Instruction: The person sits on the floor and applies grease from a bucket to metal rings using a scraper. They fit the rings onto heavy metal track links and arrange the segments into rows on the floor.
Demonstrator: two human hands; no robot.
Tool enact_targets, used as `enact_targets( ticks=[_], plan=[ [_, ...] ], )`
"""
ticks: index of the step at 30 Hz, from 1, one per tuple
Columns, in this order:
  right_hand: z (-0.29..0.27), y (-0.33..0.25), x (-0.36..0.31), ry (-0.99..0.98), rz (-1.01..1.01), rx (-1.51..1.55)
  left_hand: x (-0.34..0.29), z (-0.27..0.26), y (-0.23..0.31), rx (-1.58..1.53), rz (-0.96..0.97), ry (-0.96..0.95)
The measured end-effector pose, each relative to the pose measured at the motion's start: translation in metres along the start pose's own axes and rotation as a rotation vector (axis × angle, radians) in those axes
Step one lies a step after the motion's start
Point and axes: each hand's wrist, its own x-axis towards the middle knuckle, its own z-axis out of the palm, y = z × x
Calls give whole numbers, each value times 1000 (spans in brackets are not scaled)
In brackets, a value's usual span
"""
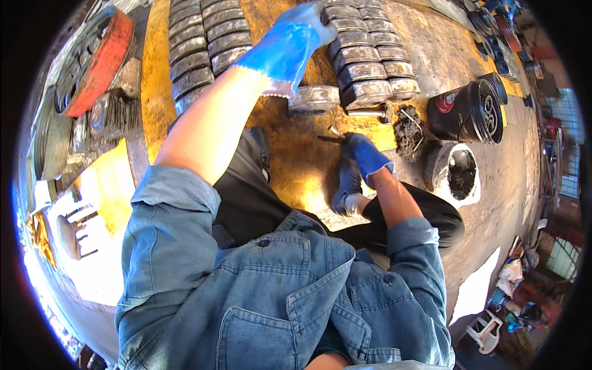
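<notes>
My left hand (302, 31), in a blue rubber glove, reaches far forward to the inner edge of the right-hand double row of round metal parts (361, 55). Its fingertips bend down beside the row; whether they grip a part is hidden. A single round metal part (313, 100) lies apart, below my left wrist. Low over my right shoe, my right hand (364, 153), gloved in blue too, is closed around a short dark tool (331, 137) with a pale end, pointing left. Another double row of metal parts (209, 40) stands to the left of my forearm.
To my right are a heap of dark greasy material (408, 132), a black bucket (453, 114) and a whitish container with dark contents (435, 166). Below the right row lies a bolt-like metal piece (369, 113). A large red-rimmed metal ring (114, 58) stands at left.
</notes>
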Motion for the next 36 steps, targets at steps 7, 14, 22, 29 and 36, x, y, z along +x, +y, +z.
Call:
enact_targets(
  ticks=[7, 14, 22, 29, 36],
  plan=[
    [49, -1, -16, 61, -104, -166, 4, 52, -14, 274, 117, -68],
    [39, -17, -16, 11, -128, -456, 2, 72, -31, 295, 133, -213],
    [7, -27, -22, 92, -156, -331, -12, 86, -19, 362, 41, -319],
    [-2, -26, -14, 14, -194, -326, -35, 95, -11, 308, 26, -487],
    [-26, -44, 9, 21, -194, -329, -75, 116, -8, 326, 265, -990]
  ],
)
